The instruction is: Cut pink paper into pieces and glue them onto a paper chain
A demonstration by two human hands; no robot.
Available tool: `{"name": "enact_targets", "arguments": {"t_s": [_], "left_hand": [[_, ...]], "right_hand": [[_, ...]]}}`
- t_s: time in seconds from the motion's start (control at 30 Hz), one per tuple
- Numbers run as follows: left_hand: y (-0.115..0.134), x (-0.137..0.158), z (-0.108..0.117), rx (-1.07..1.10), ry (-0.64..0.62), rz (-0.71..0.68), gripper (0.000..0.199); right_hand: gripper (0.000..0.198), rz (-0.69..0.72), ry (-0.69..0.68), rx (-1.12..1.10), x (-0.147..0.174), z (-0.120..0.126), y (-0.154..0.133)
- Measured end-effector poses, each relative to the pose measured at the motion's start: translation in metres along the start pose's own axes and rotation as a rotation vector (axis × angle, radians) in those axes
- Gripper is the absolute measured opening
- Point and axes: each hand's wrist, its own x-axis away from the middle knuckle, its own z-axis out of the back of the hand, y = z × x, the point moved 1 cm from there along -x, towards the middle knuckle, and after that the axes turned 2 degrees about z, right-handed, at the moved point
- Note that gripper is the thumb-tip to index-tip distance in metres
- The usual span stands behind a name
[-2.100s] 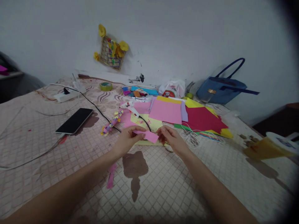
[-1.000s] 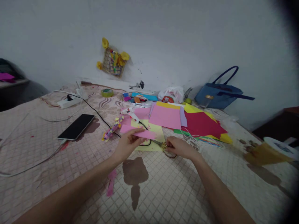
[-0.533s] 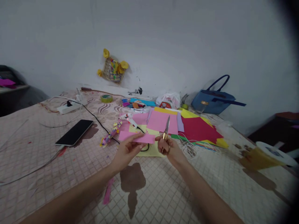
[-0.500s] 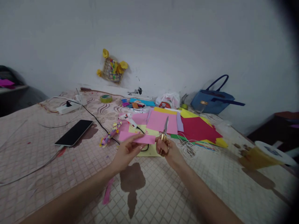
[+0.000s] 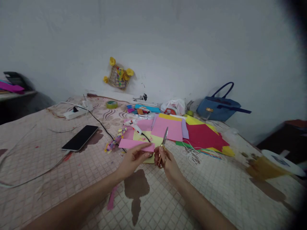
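Observation:
A strip of pink paper [image 5: 128, 143] is pinched between the thumb and fingers of my left hand [image 5: 133, 159], held above the table. My right hand [image 5: 166, 161] grips a pair of gold-handled scissors [image 5: 164, 140], blades pointing up and away from me. The right fingertips are close to the strip's right end; whether they touch it I cannot tell. Beyond the hands lies a white glue gun [image 5: 134, 125] on pink and light yellow sheets. A narrow pink paper scrap [image 5: 111, 198] rests on the table near my left forearm.
Coloured paper sheets [image 5: 203, 135] and a tangle of white string [image 5: 193, 156] lie to the right. A phone [image 5: 80, 138] on a cable and a power strip [image 5: 75, 112] are at left. Green tape [image 5: 111, 104], a blue bag [image 5: 218, 107] and a yellow tub [image 5: 268, 167] stand farther out.
The scissors and my right hand have moved slightly left and down, nearer my left hand. The pink strip has shifted a little left. The camera view has tilted slightly.

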Motion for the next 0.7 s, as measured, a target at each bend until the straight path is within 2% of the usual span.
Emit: {"name": "enact_targets", "arguments": {"t_s": [0.33,0.7], "left_hand": [[0.008,0.002,0.007,-0.035,0.178,-0.12,0.042],[0.008,0.002,0.008,-0.019,0.161,-0.142,0.04]], "right_hand": [[0.044,-0.029,-0.124,0.137,0.019,-0.016,0.012],[0.043,0.005,-0.161,0.172,0.021,-0.016,0.012]]}}
